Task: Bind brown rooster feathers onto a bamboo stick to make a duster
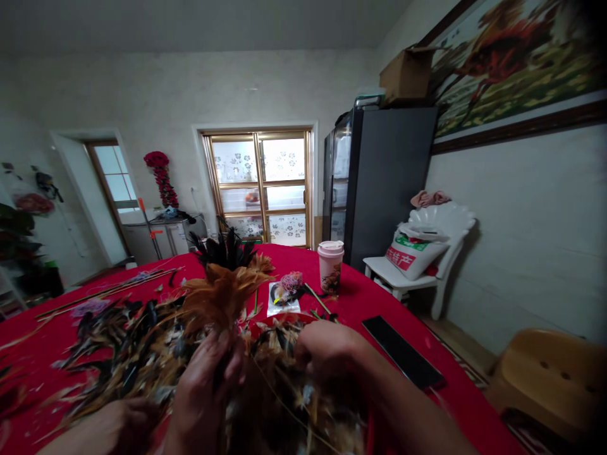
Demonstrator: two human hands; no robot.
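Note:
My left hand (208,385) is closed round the base of an upright bunch of brown and black feathers (222,278), held over a red-covered table (417,303). My right hand (327,347) is curled into a fist just to the right of it, among loose feathers (123,354) heaped across the cloth. What the right fingers pinch is hidden. A thin pale thread (272,392) runs down between the two hands.
On the table: a lidded paper cup (331,265), a small plastic bag of coloured bits (283,296), a dark phone (403,351) near the right edge, thin sticks (109,291) at left. A white chair with a sack (417,253), a fridge (379,177) and a wooden stool (550,373) stand right.

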